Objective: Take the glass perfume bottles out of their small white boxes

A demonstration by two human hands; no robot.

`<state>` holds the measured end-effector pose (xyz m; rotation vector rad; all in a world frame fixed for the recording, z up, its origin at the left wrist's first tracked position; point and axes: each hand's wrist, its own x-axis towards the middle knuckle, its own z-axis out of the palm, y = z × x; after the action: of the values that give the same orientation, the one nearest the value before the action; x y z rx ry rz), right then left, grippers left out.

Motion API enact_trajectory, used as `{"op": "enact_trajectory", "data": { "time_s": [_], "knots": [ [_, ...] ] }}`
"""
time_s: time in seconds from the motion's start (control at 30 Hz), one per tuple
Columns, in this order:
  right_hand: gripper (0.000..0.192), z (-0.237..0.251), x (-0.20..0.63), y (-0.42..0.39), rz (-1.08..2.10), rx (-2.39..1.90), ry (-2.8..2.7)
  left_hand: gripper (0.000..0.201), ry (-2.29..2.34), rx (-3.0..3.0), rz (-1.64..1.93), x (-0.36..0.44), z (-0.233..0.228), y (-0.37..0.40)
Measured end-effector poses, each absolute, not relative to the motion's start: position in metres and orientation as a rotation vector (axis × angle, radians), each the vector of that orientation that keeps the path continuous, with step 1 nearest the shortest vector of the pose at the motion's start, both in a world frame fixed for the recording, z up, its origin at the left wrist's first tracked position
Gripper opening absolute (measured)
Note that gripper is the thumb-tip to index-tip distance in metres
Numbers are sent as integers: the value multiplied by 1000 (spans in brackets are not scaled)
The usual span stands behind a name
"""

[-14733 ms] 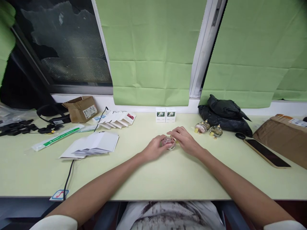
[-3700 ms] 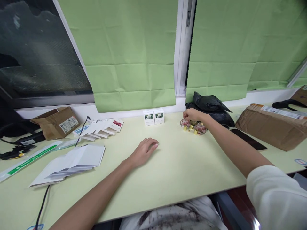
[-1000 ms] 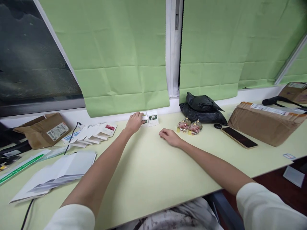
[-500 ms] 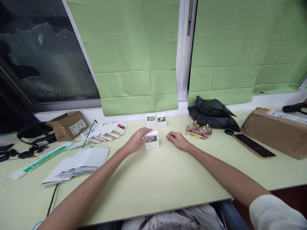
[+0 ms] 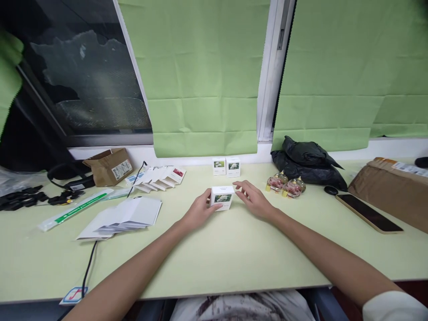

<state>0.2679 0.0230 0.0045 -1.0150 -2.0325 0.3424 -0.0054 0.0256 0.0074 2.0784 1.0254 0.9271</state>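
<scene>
From the head camera, a small white box (image 5: 222,197) sits on the pale green table (image 5: 214,254), right in the middle. The left hand (image 5: 199,213) holds its left side with the fingers bent around it. The right hand (image 5: 253,201) is open, with its fingertips just touching the right side. Two more white boxes (image 5: 226,166) stand behind, by the wall. Two little glass bottles (image 5: 285,185) lie to the right, near a black bag (image 5: 307,161)
</scene>
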Motion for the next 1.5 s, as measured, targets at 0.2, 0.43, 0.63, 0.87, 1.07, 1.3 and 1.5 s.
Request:
{"op": "enact_trajectory", "data": {
  "time_s": [0.2,0.43,0.63,0.87,1.07,1.3,1.5],
  "knots": [
    [36,10,257,10,430,-945,-2026,28,1057,2585,984,-11,12,23],
    [44,-14,251,27,1251,-936,-1721,47,1102,2694,831,-7,4,22],
    [36,-12,248,26,1400,-929,-1632,73,945,2569,699,-4,12,13],
    [26,-9,244,24,1420,-874,-1623,73,942,2617,831,-9,13,17],
    [38,-1,245,18,1427,-793,-1618,75,996,2686,895,-7,10,17],
    [44,-2,245,13,1360,-774,-1677,73,1076,2775,892,-3,10,16],
    [45,-12,247,21,1220,-817,-1747,73,1041,2794,875,-7,10,20]
  ]
}}
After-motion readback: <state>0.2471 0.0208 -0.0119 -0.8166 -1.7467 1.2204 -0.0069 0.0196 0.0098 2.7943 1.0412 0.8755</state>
